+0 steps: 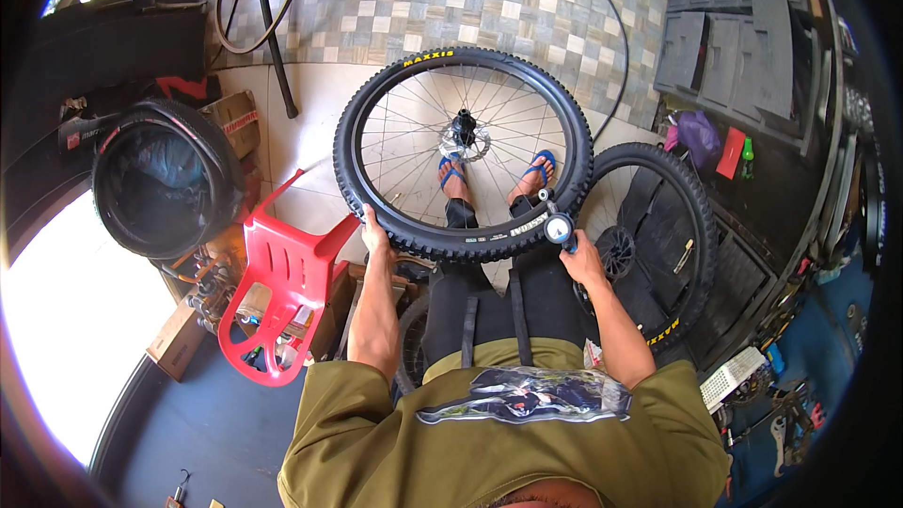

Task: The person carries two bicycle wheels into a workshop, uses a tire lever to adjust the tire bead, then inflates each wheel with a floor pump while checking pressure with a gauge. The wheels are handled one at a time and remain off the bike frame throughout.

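Note:
A bicycle wheel with a black knobby tyre, thin spokes and a disc rotor at its hub is held up in front of my legs. My left hand grips its near left edge, fingers partly hidden by the tyre. At the near right edge, my right hand is wrapped round a tyre inflator with a round white-faced gauge. The gauge sits right by the tyre's sidewall; whether its nozzle is joined to a valve I cannot tell. My feet in blue flip-flops show through the spokes.
A second wheel leans at the right, close to my right forearm. A red plastic chair stands by my left arm. Black tyres are stacked farther left. A dark hose curves over the tiled floor. Tools lie on a blue surface.

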`<state>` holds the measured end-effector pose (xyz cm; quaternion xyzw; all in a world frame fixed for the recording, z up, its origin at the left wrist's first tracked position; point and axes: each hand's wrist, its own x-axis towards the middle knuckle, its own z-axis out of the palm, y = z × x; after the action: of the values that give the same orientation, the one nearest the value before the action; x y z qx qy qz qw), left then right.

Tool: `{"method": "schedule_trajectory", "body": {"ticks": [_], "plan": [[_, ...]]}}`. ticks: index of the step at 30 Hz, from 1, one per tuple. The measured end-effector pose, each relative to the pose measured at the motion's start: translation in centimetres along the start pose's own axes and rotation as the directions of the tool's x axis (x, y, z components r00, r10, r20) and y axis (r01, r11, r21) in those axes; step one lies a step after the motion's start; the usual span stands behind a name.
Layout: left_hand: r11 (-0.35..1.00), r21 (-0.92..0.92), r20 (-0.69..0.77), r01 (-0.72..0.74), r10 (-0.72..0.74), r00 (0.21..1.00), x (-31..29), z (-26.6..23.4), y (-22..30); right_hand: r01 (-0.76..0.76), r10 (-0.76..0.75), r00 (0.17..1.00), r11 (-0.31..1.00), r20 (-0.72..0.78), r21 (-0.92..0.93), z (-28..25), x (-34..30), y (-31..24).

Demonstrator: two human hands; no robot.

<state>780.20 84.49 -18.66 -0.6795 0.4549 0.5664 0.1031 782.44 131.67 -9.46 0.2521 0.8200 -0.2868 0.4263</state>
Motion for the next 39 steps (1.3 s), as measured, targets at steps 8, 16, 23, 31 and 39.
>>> {"method": "schedule_trajectory", "body": {"ticks": [8, 16, 23, 31, 39], "plan": [[1.0, 0.003, -0.009, -0.012, 0.012, 1.0, -1.0, 0.5, 1.1, 0.028, -0.028, 1.0, 0.998, 0.001, 0.049, 0.1, 0.0, 0.4], [0.995, 0.052, 0.015, -0.079, 0.078, 0.997, -0.6, 0.4, 1.7, -0.002, 0.002, 1.0, 0.999, -0.009, 0.04, 0.3, 0.1, 1.6], [0.995, 0.016, 0.061, -0.102, 0.101, 0.993, 1.0, -0.1, 1.5, -0.065, 0.063, 0.997, 0.997, 0.043, 0.045, -0.2, -0.1, 2.5], [0.995, 0.063, 0.037, -0.076, 0.073, 0.997, 0.5, 0.0, 2.7, -0.09, 0.088, 0.995, 0.996, 0.053, 0.023, -0.4, 0.0, 1.9], [0.769, 0.42, 0.081, -0.482, 0.497, 0.864, -6.4, 5.6, 7.5, 0.141, -0.141, 0.99, 0.986, 0.002, -0.087, -0.8, 1.5, -0.1]]}}
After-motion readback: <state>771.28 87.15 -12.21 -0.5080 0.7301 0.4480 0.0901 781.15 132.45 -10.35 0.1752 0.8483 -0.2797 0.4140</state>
